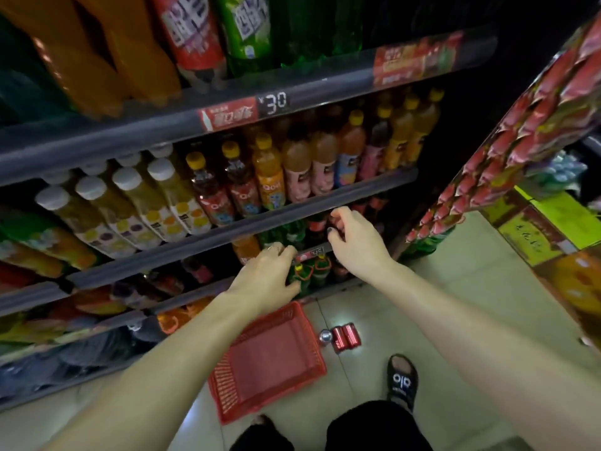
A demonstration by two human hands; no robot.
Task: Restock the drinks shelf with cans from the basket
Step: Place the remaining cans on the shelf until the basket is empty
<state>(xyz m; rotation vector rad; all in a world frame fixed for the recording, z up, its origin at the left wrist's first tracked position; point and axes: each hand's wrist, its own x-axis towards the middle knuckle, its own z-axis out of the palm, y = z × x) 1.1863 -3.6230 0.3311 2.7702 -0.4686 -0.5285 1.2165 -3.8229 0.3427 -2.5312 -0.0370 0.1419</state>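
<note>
Currently two red cans (345, 336) are lying loose on the floor beside the basket (270, 362), risking a kick. Left hand (266, 278) is resting curled at the shelf edge (312, 252), grip unclear; right hand (353, 237) is gripping a can (333, 219) that could topple neighbouring bottles.

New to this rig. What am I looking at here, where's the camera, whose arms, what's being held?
There is no machine: a person wears one wide-angle camera on the head, looking down at their own bare arms. The right hand is curled round a red drink can at the dark shelf rail, placing it among red cans. The left hand reaches to the shelf below; what it grips is unclear. On the tiled floor lies an empty red plastic basket, with two red cans lying beside it.
</note>
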